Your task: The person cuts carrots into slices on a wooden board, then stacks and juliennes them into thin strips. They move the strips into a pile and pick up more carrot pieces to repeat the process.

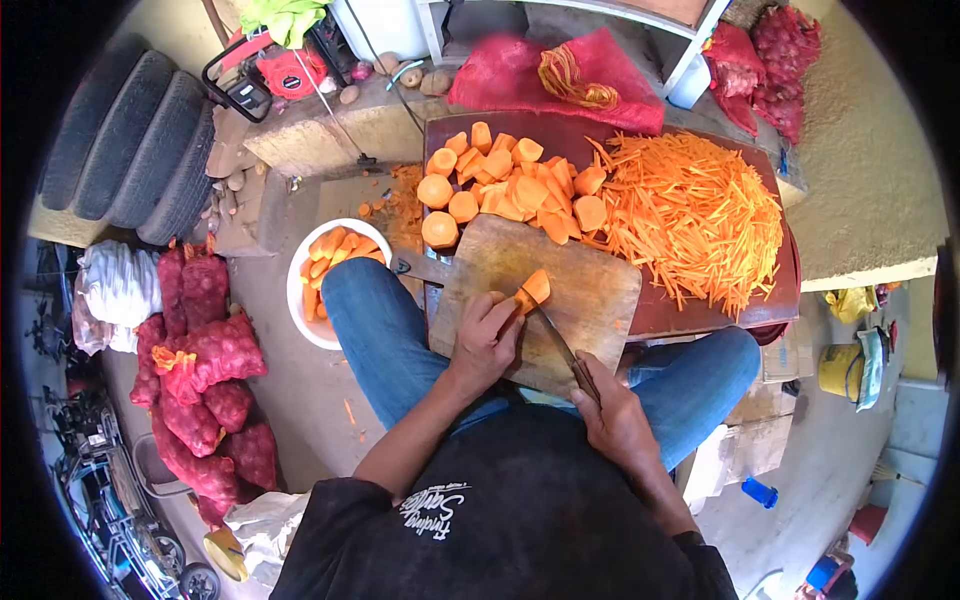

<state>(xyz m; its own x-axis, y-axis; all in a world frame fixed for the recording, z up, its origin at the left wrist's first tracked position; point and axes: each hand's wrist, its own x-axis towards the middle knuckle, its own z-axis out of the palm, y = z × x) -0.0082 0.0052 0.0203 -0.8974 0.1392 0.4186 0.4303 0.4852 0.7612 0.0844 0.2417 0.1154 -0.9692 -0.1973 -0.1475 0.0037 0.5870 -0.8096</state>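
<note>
Orange carrot (538, 287) sits pinched in your left hand (486, 340), apparently steadied for the knife (558, 338) your right hand (616, 420) grips.

On my remote feed, a black T-shirt (545, 500) fills six o'clock, its cloth dark and plain. I see white lettering (437, 512) toward seven, print and flowing script, the smallest line too tiny to read. The short left sleeve (335, 525) sits at seven, the right sleeve (705, 565) at five. Left hand (488, 342) and right hand (618, 425) are bare. Blue jeans (365, 310) show at nine and between three and four.
</note>
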